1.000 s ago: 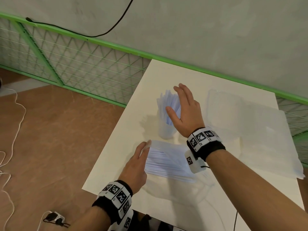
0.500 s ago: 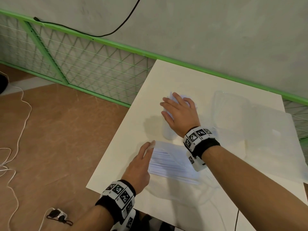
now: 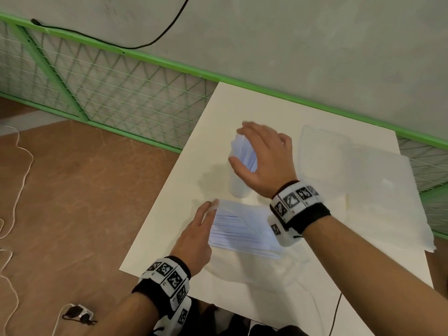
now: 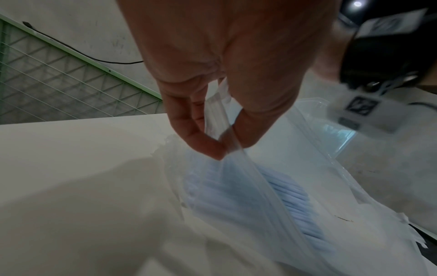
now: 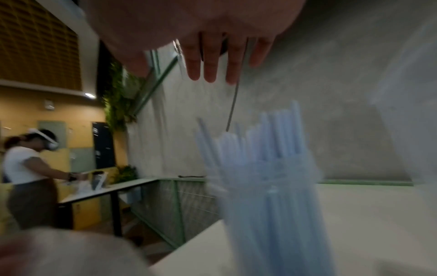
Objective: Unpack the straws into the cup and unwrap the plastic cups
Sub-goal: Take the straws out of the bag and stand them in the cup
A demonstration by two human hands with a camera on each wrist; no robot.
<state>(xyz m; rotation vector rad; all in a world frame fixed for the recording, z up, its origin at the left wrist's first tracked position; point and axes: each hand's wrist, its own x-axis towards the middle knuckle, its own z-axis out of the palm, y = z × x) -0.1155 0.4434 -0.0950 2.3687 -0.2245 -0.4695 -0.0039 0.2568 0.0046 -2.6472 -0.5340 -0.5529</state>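
Since half a second ago the right hand (image 3: 264, 161) has lifted off the straw tops, its fingers (image 5: 210, 61) now spread straight and holding nothing above them; the left hand (image 3: 194, 241) has stayed at the bag.

At the left, the white rectangular counter (image 3: 169, 214) ends in a bare edge just beside the left hand, with brown floor and white cords below it. The left hand's thumb and forefinger pinch the open mouth of the clear plastic bag of pale blue straws (image 3: 240, 229), which lies flat near the counter's front edge. Just behind it stands the translucent plastic cup (image 3: 238, 187), upright, with a bundle of pale blue straws (image 3: 244, 151) standing in it under the right hand. Farther right a clear plastic sheet (image 3: 363, 185) lies flat, reaching to the counter's right edge; bare counter lies behind the cup up to the green rail.

From the head camera the left fingers merely lie along the bag; the left wrist view shows the pinch (image 4: 212, 147) on the film and the straws (image 4: 290, 201) inside. The right wrist view (blurred) shows the straw tips (image 5: 272, 149) uneven in height, and another person at a far counter.
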